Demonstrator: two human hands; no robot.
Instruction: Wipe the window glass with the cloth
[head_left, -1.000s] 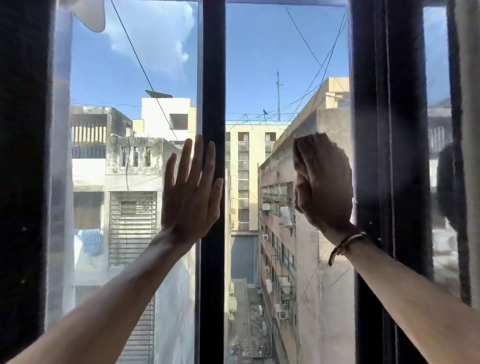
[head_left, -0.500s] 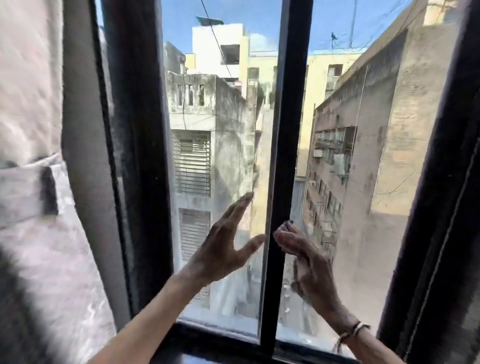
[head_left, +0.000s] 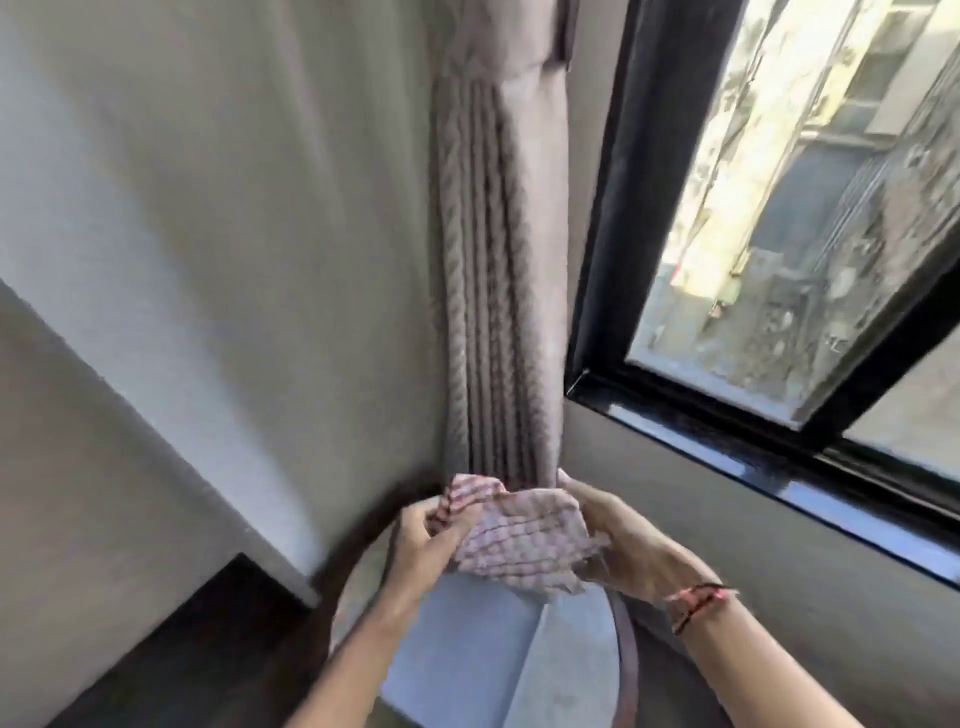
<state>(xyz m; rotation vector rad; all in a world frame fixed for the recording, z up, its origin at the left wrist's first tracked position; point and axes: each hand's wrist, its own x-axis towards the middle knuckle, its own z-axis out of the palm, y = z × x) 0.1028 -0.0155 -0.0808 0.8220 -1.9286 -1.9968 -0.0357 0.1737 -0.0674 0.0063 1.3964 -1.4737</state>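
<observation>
While both hands, left hand (head_left: 421, 535) and right hand (head_left: 623, 545), close their grip on the checked cloth (head_left: 519, 535) between them, wiping has not begun; next, lift it up-right to the window glass (head_left: 779, 218).

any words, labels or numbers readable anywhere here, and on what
None can be read. The checked cloth held in both hands shows only a pattern, no label. The buildings seen through the window glass are too blurred to show any sign. The curtain and wall are plain.
</observation>
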